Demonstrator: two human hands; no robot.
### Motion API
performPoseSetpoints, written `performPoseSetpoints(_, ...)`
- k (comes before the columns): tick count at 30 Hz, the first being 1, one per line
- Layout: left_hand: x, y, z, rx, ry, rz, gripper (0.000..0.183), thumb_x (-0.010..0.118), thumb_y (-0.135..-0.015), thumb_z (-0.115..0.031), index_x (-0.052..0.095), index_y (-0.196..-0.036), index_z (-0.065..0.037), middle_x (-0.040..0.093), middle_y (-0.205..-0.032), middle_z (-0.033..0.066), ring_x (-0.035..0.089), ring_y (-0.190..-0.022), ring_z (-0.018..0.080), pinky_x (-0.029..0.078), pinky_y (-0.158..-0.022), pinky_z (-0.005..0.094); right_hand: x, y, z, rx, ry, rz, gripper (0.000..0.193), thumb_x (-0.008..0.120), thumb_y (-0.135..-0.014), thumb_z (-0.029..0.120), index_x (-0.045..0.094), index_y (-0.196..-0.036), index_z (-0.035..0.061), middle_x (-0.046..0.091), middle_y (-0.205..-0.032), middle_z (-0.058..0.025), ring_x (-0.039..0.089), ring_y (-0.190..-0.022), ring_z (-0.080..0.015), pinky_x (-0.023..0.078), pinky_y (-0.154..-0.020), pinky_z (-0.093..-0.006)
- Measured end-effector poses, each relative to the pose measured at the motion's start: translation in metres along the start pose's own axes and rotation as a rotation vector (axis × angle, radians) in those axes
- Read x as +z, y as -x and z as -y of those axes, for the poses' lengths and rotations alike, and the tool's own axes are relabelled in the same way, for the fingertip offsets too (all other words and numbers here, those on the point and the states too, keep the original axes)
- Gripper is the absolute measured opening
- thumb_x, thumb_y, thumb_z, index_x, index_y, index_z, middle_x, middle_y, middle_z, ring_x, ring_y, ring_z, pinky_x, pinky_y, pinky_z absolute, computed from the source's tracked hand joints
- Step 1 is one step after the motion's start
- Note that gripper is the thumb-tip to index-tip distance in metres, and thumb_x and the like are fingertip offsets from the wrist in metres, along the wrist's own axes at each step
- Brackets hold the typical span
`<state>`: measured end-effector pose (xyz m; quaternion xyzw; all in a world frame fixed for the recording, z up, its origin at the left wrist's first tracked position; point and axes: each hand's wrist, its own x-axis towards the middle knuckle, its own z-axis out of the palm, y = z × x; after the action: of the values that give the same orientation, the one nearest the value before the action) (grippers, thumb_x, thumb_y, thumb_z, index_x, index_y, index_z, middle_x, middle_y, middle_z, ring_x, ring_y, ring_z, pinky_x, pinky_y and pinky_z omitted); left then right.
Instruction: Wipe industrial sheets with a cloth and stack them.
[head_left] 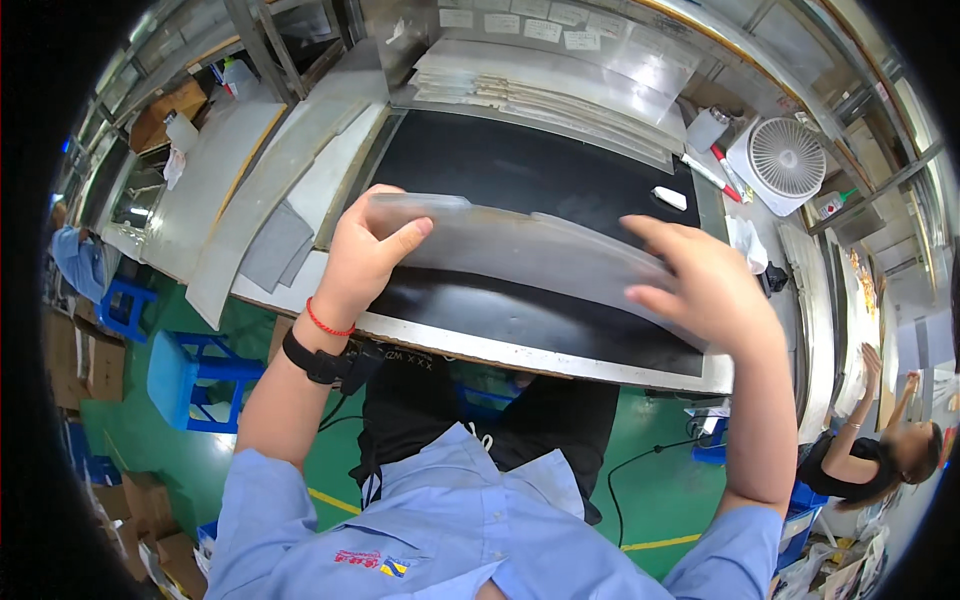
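Observation:
A long, thin, greyish translucent sheet (520,247) is held tilted above a black mat (470,160) on the workbench. My left hand (372,245) is closed on its left end, thumb on the near face and fingers behind. At the sheet's right end is my right hand (705,280), somewhat blurred, its thumb and fingers spread apart. Whether those fingers touch the sheet I cannot tell. Beyond the sheet, a small white block (669,198) lies on the mat.
Stacked pale sheets (540,100) lie at the bench's back. A white fan (787,155), a bottle (708,128) and markers (710,178) stand or lie back right. Grey sheets (275,245) rest at left. A blue stool (180,378) stands lower left; a co-worker (860,465) is at right.

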<state>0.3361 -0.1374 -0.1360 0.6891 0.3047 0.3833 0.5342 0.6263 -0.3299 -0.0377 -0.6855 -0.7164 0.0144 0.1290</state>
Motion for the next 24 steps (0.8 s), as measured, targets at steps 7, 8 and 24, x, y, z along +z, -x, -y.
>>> performPoseSetpoints(7,-0.006,0.012,0.009,0.077,0.002,0.012,0.034,0.076,-0.085,-0.016,0.057,-0.111,-0.004,0.062,-0.099,0.0019,0.057,-0.091,0.0107,0.046,-0.085,0.0279,0.004,0.118,-0.083,0.462,-0.493,-0.155,0.106,0.084,-0.063,0.056,0.042,-0.145,0.0043,0.062,-0.121,-0.0168,0.059,-0.109,-0.0265,0.043,-0.098,-0.0430)
performPoseSetpoints(8,-0.008,0.012,0.011,0.165,0.053,-0.026,0.044,0.077,-0.084,-0.021,0.054,-0.118,-0.004,0.061,-0.101,0.0027,0.056,-0.094,0.0124,0.045,-0.089,0.0293,0.016,0.128,-0.087,0.449,-0.705,-0.359,0.111,0.082,-0.064,0.062,0.037,-0.147,0.0027,0.059,-0.128,-0.0174,0.056,-0.116,-0.0264,0.039,-0.103,-0.0439)
performPoseSetpoints(24,0.005,0.001,-0.012,-0.011,0.250,-0.157,0.032,0.055,-0.099,-0.029,0.063,-0.113,-0.001,0.063,-0.106,0.0044,0.054,-0.103,0.0104,0.039,-0.094,0.0253,0.086,0.076,-0.047,0.451,-1.243,-0.973,0.044,0.054,-0.100,0.035,0.053,-0.120,-0.0031,0.058,-0.115,-0.0111,0.055,-0.109,-0.0209,0.039,-0.102,-0.0358)
